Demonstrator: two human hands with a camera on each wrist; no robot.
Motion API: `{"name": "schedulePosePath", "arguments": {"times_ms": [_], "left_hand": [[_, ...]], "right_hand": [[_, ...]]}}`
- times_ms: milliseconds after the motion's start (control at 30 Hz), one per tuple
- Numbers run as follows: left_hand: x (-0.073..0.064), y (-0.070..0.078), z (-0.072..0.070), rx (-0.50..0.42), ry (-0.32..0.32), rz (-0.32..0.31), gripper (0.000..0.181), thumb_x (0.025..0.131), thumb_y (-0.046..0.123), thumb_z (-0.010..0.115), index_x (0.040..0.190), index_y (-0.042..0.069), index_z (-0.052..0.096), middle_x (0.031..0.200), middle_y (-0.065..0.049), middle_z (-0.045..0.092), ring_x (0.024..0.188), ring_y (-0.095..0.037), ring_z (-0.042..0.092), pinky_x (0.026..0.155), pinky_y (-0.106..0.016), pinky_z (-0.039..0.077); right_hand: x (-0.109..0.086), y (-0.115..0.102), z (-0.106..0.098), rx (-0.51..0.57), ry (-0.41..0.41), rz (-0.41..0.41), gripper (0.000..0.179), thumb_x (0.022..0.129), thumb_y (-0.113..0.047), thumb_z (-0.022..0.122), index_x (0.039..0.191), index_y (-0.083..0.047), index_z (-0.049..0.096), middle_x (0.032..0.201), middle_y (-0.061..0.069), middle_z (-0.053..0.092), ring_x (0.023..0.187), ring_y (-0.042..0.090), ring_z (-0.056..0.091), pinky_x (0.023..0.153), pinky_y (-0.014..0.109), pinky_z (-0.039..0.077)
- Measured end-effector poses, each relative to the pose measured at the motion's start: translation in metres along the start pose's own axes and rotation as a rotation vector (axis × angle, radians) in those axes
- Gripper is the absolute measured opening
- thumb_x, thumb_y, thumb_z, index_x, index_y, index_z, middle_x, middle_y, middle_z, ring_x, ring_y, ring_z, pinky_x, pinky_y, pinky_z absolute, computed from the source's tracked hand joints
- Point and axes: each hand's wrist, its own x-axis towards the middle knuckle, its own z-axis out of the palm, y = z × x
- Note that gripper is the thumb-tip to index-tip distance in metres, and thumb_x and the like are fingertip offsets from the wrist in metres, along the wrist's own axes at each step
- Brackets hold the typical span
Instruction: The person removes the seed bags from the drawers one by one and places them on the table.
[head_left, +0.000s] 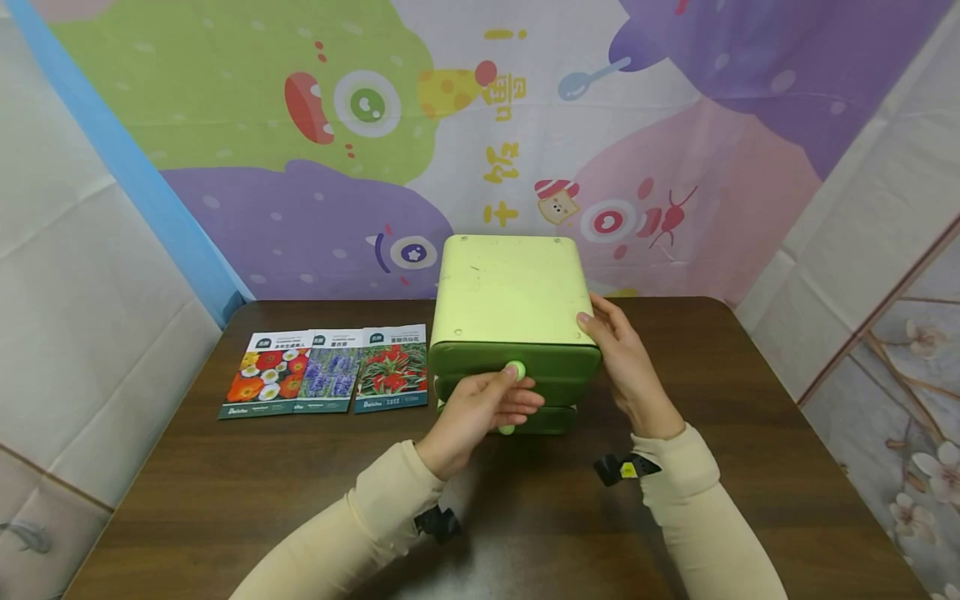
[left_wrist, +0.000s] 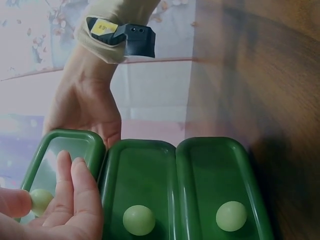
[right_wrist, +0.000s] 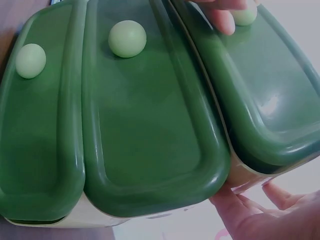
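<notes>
A drawer cabinet point(head_left: 517, 287) with a pale green casing and dark green drawer fronts stands on the table. Its top drawer point(right_wrist: 280, 95) juts slightly from the casing; below it are the middle drawer point(right_wrist: 145, 115) and bottom drawer point(right_wrist: 42, 130). Each front has a round light green knob point(left_wrist: 139, 220). My left hand point(head_left: 480, 412) pinches the top drawer's knob point(head_left: 516, 371) between thumb and fingers, partly hiding the front. Against the cabinet's right side my right hand point(head_left: 630, 367) rests with fairly straight fingers, its thumb on the top edge.
Left of the cabinet lie three seed packets with flower pictures: orange and red blooms point(head_left: 266, 375), purple spikes point(head_left: 330, 371) and red flowers point(head_left: 392, 367). A cartoon-printed cloth point(head_left: 300, 225) hangs behind the wooden table point(head_left: 247, 483).
</notes>
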Motion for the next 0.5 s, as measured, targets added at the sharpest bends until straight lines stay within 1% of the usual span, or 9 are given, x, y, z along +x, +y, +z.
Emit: {"name": "schedulePosePath", "arguments": {"times_ms": [133, 333, 500], "left_hand": [[0.0032, 0.0008, -0.0004, -0.010, 0.006, -0.006, 0.055, 0.104, 0.043, 0.043, 0.125, -0.003, 0.063, 0.112, -0.020, 0.072, 0.109, -0.034, 0.067, 0.092, -0.041, 0.056], [0.0068, 0.0007, -0.0005, -0.025, 0.009, -0.006, 0.054, 0.104, 0.043, 0.043, 0.125, -0.003, 0.063, 0.112, -0.020, 0.071, 0.110, -0.035, 0.066, 0.093, -0.042, 0.056], [0.0073, -0.0008, -0.0004, -0.026, 0.019, -0.005, 0.053, 0.104, 0.042, 0.043, 0.125, -0.003, 0.063, 0.112, -0.020, 0.071, 0.107, -0.032, 0.068, 0.092, -0.041, 0.056]], "right_hand": [[-0.0004, -0.0003, -0.0003, -0.007, -0.005, -0.001, 0.062, 0.101, -0.039, 0.051, 0.155, -0.019, 0.027, 0.154, 0.008, 0.036, 0.121, 0.014, 0.045, 0.089, 0.019, 0.046], [-0.0004, -0.0011, 0.0002, -0.008, -0.006, -0.001, 0.062, 0.101, -0.038, 0.050, 0.155, -0.018, 0.027, 0.154, 0.009, 0.036, 0.121, 0.015, 0.045, 0.095, 0.024, 0.041], [-0.0004, -0.0010, 0.0003, -0.008, -0.002, -0.002, 0.062, 0.101, -0.038, 0.051, 0.154, -0.018, 0.027, 0.154, 0.009, 0.036, 0.121, 0.014, 0.046, 0.094, 0.023, 0.042]]}}
